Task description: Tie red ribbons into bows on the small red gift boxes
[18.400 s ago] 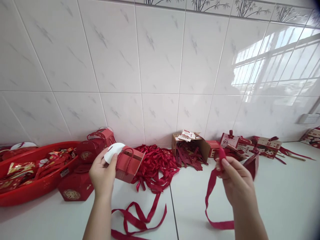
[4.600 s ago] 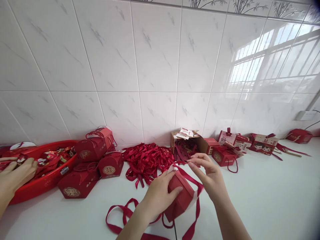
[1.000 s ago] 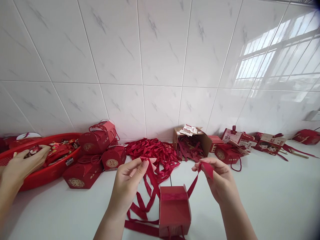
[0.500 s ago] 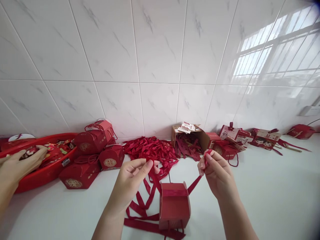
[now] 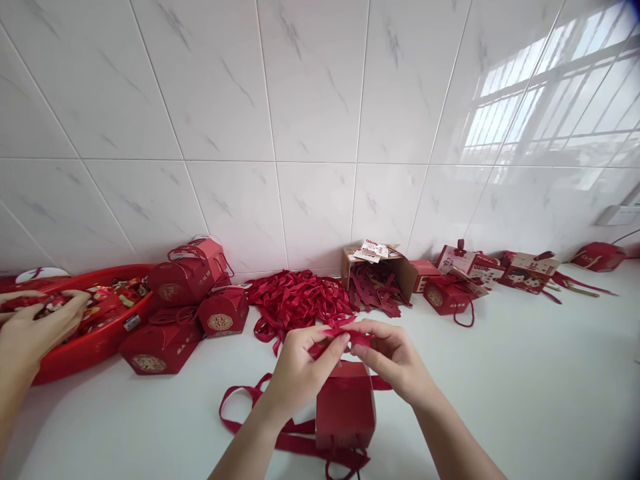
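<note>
A small red gift box (image 5: 345,413) lies on the white table between my forearms. Red ribbon (image 5: 295,441) passes by the box and trails in loops to its left. My left hand (image 5: 313,363) is closed in a pinch on a ribbon end above the box's far edge. Right beside it, my right hand (image 5: 390,357) pinches ribbon too, thumb and fingers together. The two hands nearly touch, and the ribbon between their fingertips is partly hidden.
A heap of red ribbons (image 5: 300,300) and an open carton (image 5: 407,277) of darker strips lie by the wall. At left, another person's hands (image 5: 47,327) reach into a red basin (image 5: 100,353) of wrapped sweets. Finished-looking red boxes (image 5: 160,350) stand beside it; printed boxes (image 5: 470,267) stand right.
My hands, apart before with a ribbon end in each, have come together above the box. The loose ribbon at left has shifted into a wider loop.
</note>
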The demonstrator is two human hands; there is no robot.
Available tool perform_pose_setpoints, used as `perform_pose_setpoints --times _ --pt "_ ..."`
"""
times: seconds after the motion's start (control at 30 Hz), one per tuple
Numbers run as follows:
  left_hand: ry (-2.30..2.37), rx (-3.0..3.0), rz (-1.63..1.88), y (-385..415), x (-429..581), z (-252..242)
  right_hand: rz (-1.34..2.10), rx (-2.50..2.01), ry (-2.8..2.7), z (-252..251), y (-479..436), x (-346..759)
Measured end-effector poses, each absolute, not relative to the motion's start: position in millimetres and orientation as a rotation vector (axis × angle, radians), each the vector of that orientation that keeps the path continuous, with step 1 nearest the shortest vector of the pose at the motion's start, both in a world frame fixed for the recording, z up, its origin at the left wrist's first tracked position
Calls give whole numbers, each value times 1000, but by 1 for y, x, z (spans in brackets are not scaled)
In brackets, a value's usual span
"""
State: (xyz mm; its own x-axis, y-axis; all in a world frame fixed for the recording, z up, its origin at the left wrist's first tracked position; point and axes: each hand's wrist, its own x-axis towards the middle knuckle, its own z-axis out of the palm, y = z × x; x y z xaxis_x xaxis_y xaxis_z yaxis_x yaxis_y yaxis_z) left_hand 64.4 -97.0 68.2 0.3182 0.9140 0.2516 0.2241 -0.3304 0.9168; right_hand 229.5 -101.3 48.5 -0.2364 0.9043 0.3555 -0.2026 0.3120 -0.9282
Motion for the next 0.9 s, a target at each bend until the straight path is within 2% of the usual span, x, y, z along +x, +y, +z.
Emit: perform_pose_setpoints --times 0.23,0.47,0.57,0.77,0.9 --pt "967 1726 881 -89 53 76 1034 -650 -1526 46 -92 240" --pt "823 1492 959 -82 43 75 292 -577 -1971 42 -80 256" --pt "858 1567 935 -87 43 75 129 -581 -1987 40 -80 253" --pt "1355 2179 1087 -101 32 80 332 -802 -1788 49 -94 268" --pt "1746 2235 867 -104 -9 62 517 -1216 -1702 36 -112 306"
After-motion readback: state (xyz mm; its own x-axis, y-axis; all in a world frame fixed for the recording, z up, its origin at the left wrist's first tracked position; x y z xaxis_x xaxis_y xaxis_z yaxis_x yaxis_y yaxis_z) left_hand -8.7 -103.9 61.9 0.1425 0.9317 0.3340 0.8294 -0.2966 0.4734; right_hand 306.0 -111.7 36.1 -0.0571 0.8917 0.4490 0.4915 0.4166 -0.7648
